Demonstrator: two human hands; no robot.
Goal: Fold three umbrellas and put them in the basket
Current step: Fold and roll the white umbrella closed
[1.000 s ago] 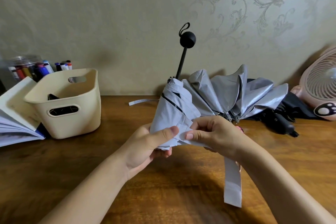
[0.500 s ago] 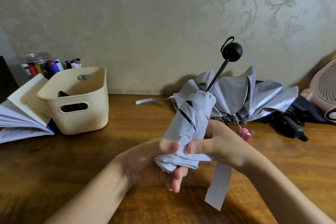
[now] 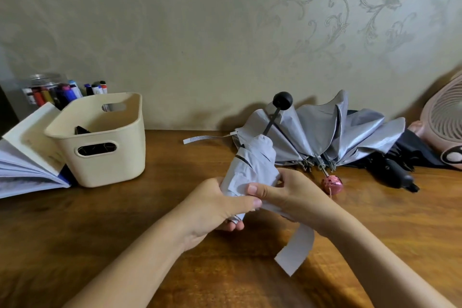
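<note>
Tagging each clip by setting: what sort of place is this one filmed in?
Probably a home desk or study corner: a wooden tabletop against patterned wallpaper, with an open book, a jar of markers and a small pink desk fan.

Wooden table (image 3: 125, 232): cream basket (image 3: 112, 170), open book (image 3: 22, 157) left, marker jar (image 3: 47, 90) behind; silver umbrella (image 3: 325, 132), black umbrella (image 3: 395, 170), pink fan (image 3: 445, 127) right.

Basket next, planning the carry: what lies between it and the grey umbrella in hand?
Head view: bare wooden table between cream basket and grey umbrella; a white strap lies just behind.
</note>
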